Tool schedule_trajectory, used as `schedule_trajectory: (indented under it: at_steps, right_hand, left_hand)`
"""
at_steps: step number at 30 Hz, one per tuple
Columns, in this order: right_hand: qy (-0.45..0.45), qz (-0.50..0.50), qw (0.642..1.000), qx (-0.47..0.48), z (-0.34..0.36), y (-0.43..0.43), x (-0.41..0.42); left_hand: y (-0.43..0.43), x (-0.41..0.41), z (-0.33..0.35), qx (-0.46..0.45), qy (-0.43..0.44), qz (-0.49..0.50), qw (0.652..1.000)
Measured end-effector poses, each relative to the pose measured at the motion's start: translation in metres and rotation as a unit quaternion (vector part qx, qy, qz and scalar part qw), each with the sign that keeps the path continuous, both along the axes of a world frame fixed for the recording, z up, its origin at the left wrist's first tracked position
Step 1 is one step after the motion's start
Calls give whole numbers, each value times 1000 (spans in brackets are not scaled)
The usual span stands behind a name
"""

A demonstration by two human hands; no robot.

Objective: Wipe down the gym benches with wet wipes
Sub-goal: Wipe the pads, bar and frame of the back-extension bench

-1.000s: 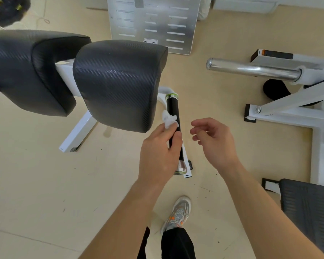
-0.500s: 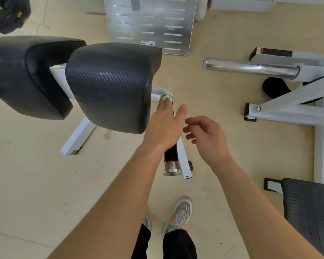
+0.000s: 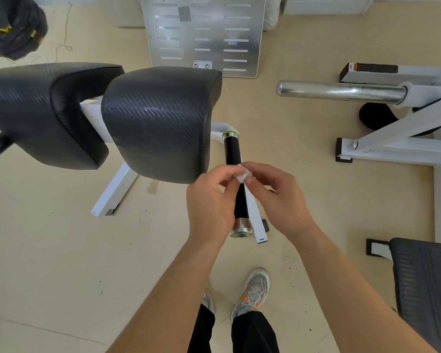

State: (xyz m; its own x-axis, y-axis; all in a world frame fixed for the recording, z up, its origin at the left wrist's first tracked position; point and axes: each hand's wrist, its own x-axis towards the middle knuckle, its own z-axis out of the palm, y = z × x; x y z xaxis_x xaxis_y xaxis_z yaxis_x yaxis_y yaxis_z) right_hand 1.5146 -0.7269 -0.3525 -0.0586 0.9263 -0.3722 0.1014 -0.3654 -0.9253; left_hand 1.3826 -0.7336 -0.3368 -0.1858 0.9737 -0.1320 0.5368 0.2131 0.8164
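Observation:
Two black padded bench cushions [image 3: 158,121] sit on a white frame at the left and centre. A black handle bar [image 3: 236,174] with a green ring and a metal end cap juts toward me just right of the nearer pad. My left hand [image 3: 211,202] and my right hand [image 3: 278,197] meet above the middle of this bar. Both pinch a small crumpled white wet wipe [image 3: 243,174] between their fingertips. The wipe lies against or just over the bar; contact is unclear.
A chrome bar [image 3: 341,91] on a white machine frame [image 3: 392,149] stands at the right. A perforated metal plate [image 3: 204,34] lies at the far centre, a dark grey seat [image 3: 425,289] at the lower right, a black bag [image 3: 13,26] at the top left. My feet stand below the bar.
My left hand slid up the handle bar toward the green ring, then came back to the middle. My right hand moved in from the side and now shares the wipe.

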Motion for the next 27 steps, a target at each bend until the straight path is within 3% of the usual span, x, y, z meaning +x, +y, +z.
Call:
schedule_trajectory:
  at_steps: [2, 5, 11, 15, 27]
  right_hand:
    - [26, -26, 999, 4, 2, 2, 3]
    - [42, -88, 995, -25, -2, 11, 2]
    - [-108, -116, 987, -14, -41, 68, -21]
    - [-143, -80, 986, -27, -51, 84, -28]
    - [-85, -84, 991, -59, -23, 10, -19]
  left_hand:
    - [7, 5, 3, 14, -58, -5, 998]
    - [14, 4, 1, 25, -44, -32, 998]
    - [13, -16, -2, -14, -10, 21, 1000]
    - [11, -28, -5, -28, 3, 14, 1000]
    - [-7, -42, -3, -69, 3, 33, 997]
